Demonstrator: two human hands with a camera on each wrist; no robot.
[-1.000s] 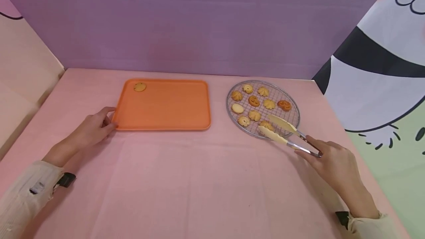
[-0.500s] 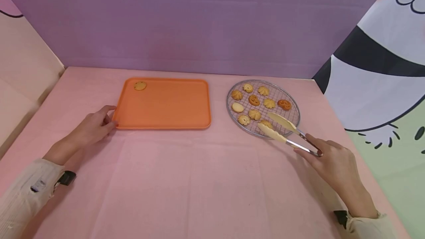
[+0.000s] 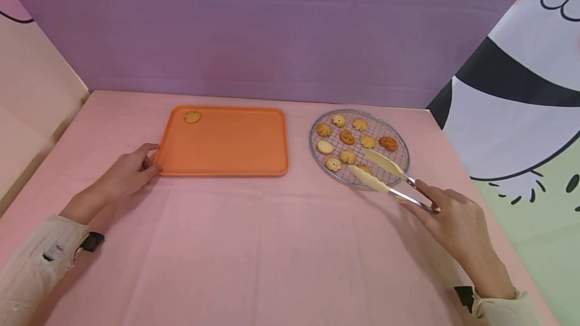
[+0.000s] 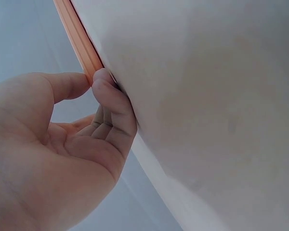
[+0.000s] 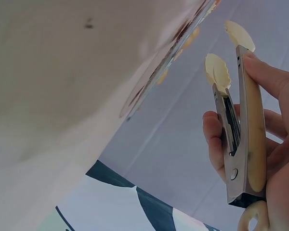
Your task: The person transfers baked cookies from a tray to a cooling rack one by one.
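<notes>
At the left, my left hand (image 3: 129, 170) holds the near-left edge of an orange rectangular tray (image 3: 226, 145) between thumb and fingers. One round speckled cookie (image 3: 192, 116) lies in the tray's far-left corner. My right hand (image 3: 457, 220) grips metal tongs with cream scalloped tips (image 3: 384, 162); the right wrist view shows those tongs (image 5: 253, 130) spread apart with nothing between the tips. They hover over the near-right part of a round wire rack (image 3: 378, 130), partly covering a golden cookie (image 3: 364, 168). Several other cookies sit on the rack, including a pretzel-shaped one (image 3: 388, 143) and a pale oval one (image 3: 324, 147).
A pink cloth (image 3: 254, 245) covers the table, with a gap of it between tray and rack. Behind rises a purple backdrop (image 3: 254, 34). To the right hangs a panel with a panda print (image 3: 521, 79).
The tongs have shifted slightly left and toward the back over the rack, tips still apart. My left hand stays at the tray's edge, and the cookies keep their places.
</notes>
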